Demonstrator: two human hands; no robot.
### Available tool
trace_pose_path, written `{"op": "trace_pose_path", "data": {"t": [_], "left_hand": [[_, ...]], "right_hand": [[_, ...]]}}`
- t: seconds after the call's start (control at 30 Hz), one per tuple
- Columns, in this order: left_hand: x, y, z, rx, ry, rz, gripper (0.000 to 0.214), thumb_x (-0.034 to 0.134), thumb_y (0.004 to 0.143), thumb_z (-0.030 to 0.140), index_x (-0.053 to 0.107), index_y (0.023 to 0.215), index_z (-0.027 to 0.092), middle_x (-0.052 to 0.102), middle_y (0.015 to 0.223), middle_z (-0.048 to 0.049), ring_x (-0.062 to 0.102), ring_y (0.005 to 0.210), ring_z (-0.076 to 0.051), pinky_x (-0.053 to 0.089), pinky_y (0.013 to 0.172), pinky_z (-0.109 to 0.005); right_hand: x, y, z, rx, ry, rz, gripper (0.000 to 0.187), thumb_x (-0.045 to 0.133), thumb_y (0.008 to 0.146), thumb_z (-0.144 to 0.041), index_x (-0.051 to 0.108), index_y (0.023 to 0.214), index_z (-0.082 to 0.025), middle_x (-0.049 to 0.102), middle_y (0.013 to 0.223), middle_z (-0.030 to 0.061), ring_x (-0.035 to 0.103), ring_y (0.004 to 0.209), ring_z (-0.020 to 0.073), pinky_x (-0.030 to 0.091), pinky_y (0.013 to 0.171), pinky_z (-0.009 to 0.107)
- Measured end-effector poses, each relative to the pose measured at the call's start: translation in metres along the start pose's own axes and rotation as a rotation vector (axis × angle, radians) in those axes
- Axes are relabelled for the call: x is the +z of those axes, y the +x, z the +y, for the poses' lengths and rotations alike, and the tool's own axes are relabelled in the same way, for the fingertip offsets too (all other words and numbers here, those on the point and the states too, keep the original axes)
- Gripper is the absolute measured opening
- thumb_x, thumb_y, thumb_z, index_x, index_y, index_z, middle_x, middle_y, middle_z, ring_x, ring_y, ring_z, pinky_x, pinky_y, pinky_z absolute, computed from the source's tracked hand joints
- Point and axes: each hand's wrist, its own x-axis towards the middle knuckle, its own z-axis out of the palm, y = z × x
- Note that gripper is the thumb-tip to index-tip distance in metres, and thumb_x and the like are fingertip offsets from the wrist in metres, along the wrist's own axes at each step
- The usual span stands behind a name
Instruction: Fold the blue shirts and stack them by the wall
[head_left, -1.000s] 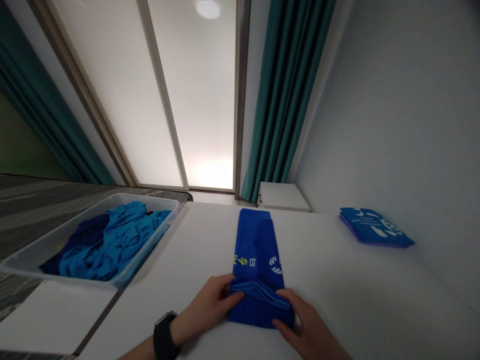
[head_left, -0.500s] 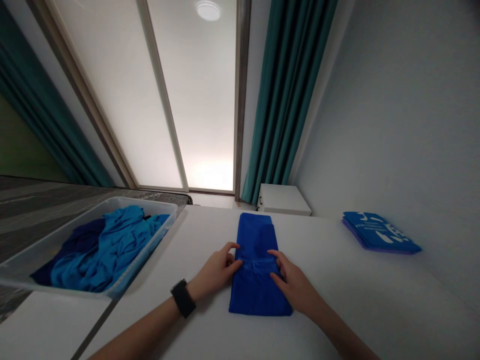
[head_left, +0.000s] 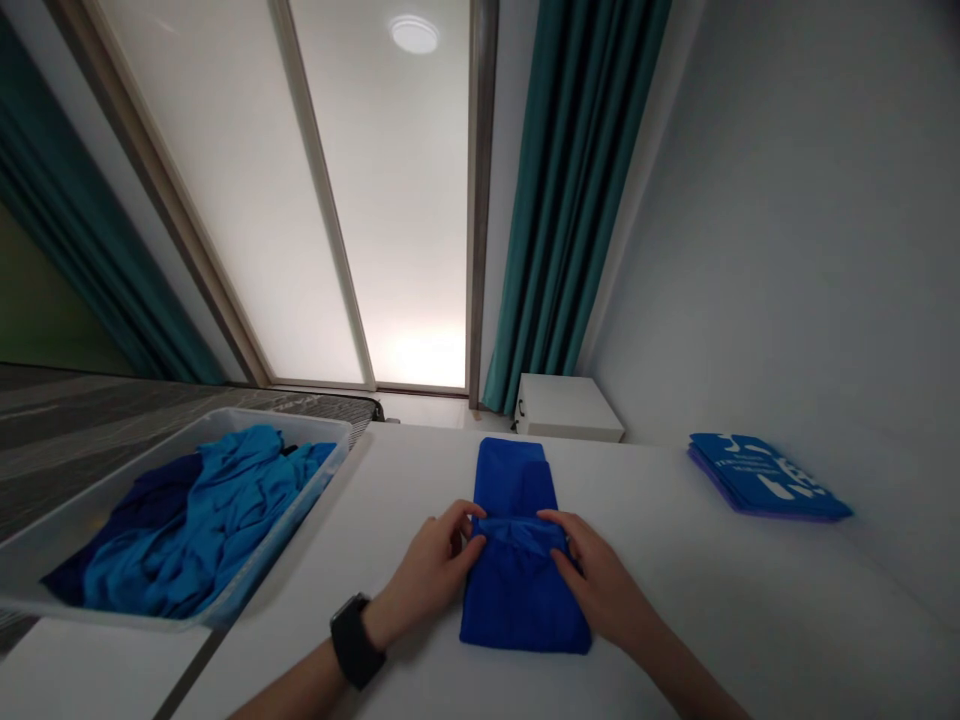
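A folded piece of blue cloth (head_left: pixel 525 600) lies lengthwise on the white table in front of me, with a gathered, elastic-looking band across its middle. My left hand (head_left: pixel 439 560), with a black watch (head_left: pixel 356 640) on its wrist, pinches the cloth's left edge at that band between thumb and fingers. On the opposite edge, my right hand (head_left: pixel 596 575) grips the same band with thumb and index finger. Whether this is a garment or a bag, I cannot tell.
At the left, a clear plastic bin (head_left: pixel 262 580) holds crumpled light-blue and navy cloth (head_left: pixel 217 520). A stack of folded blue printed items (head_left: pixel 765 475) sits at the right by the wall. Beyond the white table (head_left: pixel 405 470) stand a white cabinet (head_left: pixel 566 405) and teal curtains (head_left: pixel 577 200).
Both hands have closed in on the band's edges and now pinch it, where before their fingers were more spread. The view has tilted slightly, so the table things sit lower.
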Motion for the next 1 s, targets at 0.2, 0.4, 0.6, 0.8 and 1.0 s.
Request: {"op": "trace_pose_path", "data": {"t": [0.2, 0.4, 0.6, 0.8, 1.0], "left_hand": [[0.003, 0.021, -0.01, -0.022, 0.19, -0.062, 0.029, 0.05, 0.089, 0.022, 0.053, 0.117, 0.023, 0.063, 0.077, 0.0026, 0.059, 0.069, -0.017, 0.038, 0.067, -0.026], [0.017, 0.016, -0.022, -0.016, 0.262, -0.001, 0.026, 0.046, 0.092, 0.02, 0.052, 0.117, 0.022, 0.067, 0.08, 0.0013, 0.065, 0.077, -0.02, 0.038, 0.081, -0.033], [0.018, 0.012, -0.022, -0.041, 0.16, 0.048, 0.016, 0.045, 0.094, 0.025, 0.056, 0.105, 0.023, 0.068, 0.077, 0.0019, 0.064, 0.073, -0.02, 0.039, 0.08, -0.033], [0.017, 0.013, -0.022, -0.045, 0.178, 0.058, 0.016, 0.046, 0.093, 0.024, 0.055, 0.106, 0.023, 0.068, 0.078, 0.0016, 0.064, 0.075, -0.02, 0.04, 0.079, -0.033], [0.017, 0.016, -0.023, -0.088, 0.097, 0.072, 0.015, 0.045, 0.093, 0.027, 0.057, 0.099, 0.022, 0.067, 0.077, -0.0007, 0.06, 0.073, -0.02, 0.041, 0.07, -0.03]], "right_hand": [[0.011, 0.018, 0.015, -0.018, -0.086, 0.019, 0.05, 0.043, 0.083, -0.009, 0.054, 0.13, -0.022, 0.06, 0.119, 0.0083, 0.057, 0.113, 0.0215, 0.044, 0.101, 0.039], [0.025, 0.015, 0.027, -0.017, -0.138, 0.045, 0.044, 0.04, 0.087, -0.009, 0.056, 0.125, -0.022, 0.058, 0.114, 0.0089, 0.059, 0.108, 0.0209, 0.046, 0.098, 0.037], [0.026, 0.015, 0.026, -0.025, -0.146, 0.104, 0.04, 0.039, 0.088, -0.01, 0.06, 0.119, -0.024, 0.059, 0.111, 0.0074, 0.061, 0.105, 0.0211, 0.049, 0.095, 0.035], [0.029, 0.013, 0.027, -0.018, -0.166, 0.119, 0.04, 0.038, 0.088, -0.012, 0.059, 0.12, -0.024, 0.06, 0.11, 0.0082, 0.062, 0.103, 0.0215, 0.05, 0.092, 0.035], [0.026, 0.021, 0.028, 0.041, -0.176, 0.116, 0.034, 0.041, 0.09, -0.023, 0.059, 0.118, -0.019, 0.065, 0.113, 0.0104, 0.063, 0.106, 0.0236, 0.048, 0.095, 0.038]]}}
